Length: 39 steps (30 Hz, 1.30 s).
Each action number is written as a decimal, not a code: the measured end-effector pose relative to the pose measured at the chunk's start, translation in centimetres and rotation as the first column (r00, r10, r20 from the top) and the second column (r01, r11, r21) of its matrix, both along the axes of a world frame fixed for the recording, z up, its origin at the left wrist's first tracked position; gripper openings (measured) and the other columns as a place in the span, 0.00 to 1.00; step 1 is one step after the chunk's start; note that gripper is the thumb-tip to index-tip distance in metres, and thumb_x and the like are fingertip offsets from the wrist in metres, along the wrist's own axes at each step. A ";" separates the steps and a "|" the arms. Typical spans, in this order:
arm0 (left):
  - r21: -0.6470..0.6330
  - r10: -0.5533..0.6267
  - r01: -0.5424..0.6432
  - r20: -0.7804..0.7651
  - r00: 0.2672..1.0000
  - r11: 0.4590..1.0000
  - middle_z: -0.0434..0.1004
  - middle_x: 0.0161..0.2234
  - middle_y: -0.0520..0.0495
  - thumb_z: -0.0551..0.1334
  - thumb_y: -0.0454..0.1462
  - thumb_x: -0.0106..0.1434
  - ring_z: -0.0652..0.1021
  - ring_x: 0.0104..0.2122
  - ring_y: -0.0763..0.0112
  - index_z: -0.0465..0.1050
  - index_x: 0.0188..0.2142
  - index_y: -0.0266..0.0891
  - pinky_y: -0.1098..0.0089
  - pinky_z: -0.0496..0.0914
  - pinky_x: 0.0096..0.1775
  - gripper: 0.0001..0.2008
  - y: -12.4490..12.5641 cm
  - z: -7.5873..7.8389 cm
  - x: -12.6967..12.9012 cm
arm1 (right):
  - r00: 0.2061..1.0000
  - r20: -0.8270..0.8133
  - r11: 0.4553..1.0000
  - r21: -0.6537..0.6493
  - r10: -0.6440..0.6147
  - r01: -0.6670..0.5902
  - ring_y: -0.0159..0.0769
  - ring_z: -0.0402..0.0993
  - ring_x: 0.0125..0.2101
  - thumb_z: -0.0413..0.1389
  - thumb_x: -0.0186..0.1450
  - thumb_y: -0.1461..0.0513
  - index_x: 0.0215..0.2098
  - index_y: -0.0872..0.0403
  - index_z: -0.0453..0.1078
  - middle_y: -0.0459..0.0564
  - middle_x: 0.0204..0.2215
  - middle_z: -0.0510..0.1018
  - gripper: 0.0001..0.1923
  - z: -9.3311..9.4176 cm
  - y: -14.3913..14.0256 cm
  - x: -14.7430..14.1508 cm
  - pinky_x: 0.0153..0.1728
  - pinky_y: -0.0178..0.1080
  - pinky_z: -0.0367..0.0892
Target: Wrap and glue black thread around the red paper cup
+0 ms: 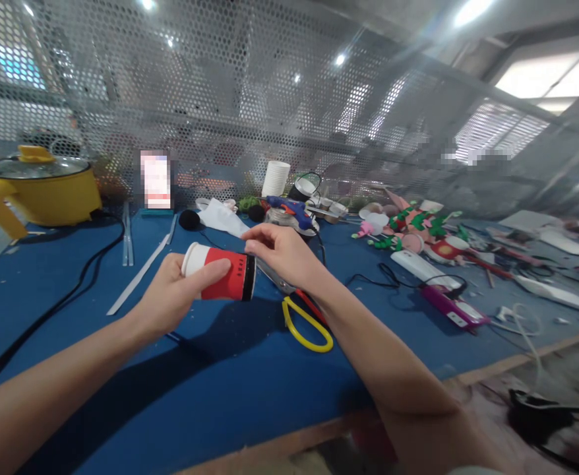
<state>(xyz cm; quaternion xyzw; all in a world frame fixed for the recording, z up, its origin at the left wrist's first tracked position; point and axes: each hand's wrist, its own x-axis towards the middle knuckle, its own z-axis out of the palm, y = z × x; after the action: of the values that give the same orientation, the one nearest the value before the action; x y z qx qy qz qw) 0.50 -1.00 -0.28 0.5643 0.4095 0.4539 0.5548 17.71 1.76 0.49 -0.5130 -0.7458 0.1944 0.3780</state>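
Left hand: our left hand (171, 297) wraps around the red paper cup (219, 272), thumb over its red band, holding it on its side above the tabletop so the black-banded end faces the other hand.
Right hand: our right hand (282, 254) is pinched closed at the cup's black band, fingertips touching that end; we cannot tell whether anything small sits between them.
Red paper cup: held in the air between both hands, white end toward the left hand, clear of the blue tabletop (230, 389) beneath.
Scissors: the yellow-handled scissors (303, 315) lie flat just right of and below the cup, partly under our right wrist, close by.
Glue gun: the blue glue gun (292, 210) rests beyond the cup, near a stack of white cups (275, 178).
Cable and pot: a black cable (72, 290) runs left of the cup toward the yellow pot (39, 188), well apart.
Craft pile: felt pieces (421, 227) and a purple tool (450, 307) lie far right of the cup.
Open room: bare blue surface lies below the cup, down to the wooden front edge (492, 368); a perforated screen (220, 99) closes the back.
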 end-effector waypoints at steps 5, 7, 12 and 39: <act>-0.220 0.116 -0.068 0.213 0.970 0.973 0.71 0.16 0.53 0.63 0.35 0.46 0.70 0.16 0.78 0.70 0.18 0.35 0.77 0.63 0.20 0.05 0.6 0.7 0.6 | 0.987 0.133 0.994 0.074 -0.087 0.077 0.31 0.66 0.25 0.47 0.60 0.60 0.26 0.58 0.67 0.48 0.23 0.71 0.11 1.1 -1.1 0.6 0.28 0.36 0.59; -0.260 0.154 -0.094 0.218 0.964 0.961 0.72 0.17 0.52 0.62 0.35 0.47 0.71 0.17 0.77 0.70 0.20 0.35 0.77 0.64 0.21 0.04 0.7 0.8 0.7 | 0.996 0.051 0.996 -0.034 0.080 -0.078 0.29 0.65 0.24 0.47 0.60 0.56 0.27 0.57 0.66 0.47 0.23 0.71 0.13 1.7 -2.3 0.6 0.27 0.34 0.60; -0.277 0.161 -0.115 0.151 0.975 0.954 0.69 0.14 0.53 0.62 0.37 0.48 0.68 0.15 0.79 0.69 0.19 0.34 0.78 0.60 0.18 0.08 0.8 0.6 0.6 | 0.971 -0.012 0.955 -0.180 0.237 -0.235 0.28 0.64 0.25 0.56 0.53 0.59 0.27 0.56 0.64 0.44 0.25 0.70 0.09 1.3 -4.0 -0.4 0.27 0.32 0.60; -0.349 -0.171 0.217 0.158 0.973 0.912 0.75 0.22 0.46 0.62 0.43 0.49 0.71 0.20 0.74 0.74 0.25 0.33 0.75 0.65 0.24 0.12 1.9 0.8 -0.7 | 0.963 -0.042 0.956 0.136 0.268 -0.260 0.29 0.61 0.28 0.54 0.57 0.62 0.24 0.53 0.60 0.44 0.25 0.66 0.07 -2.2 -4.4 -0.2 0.33 0.33 0.59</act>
<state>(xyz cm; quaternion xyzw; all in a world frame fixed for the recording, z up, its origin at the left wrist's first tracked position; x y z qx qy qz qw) -0.25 0.91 0.56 0.4602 0.3933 0.3469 0.7164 17.47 -2.59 -1.66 -0.3771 -0.8068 0.2097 0.4035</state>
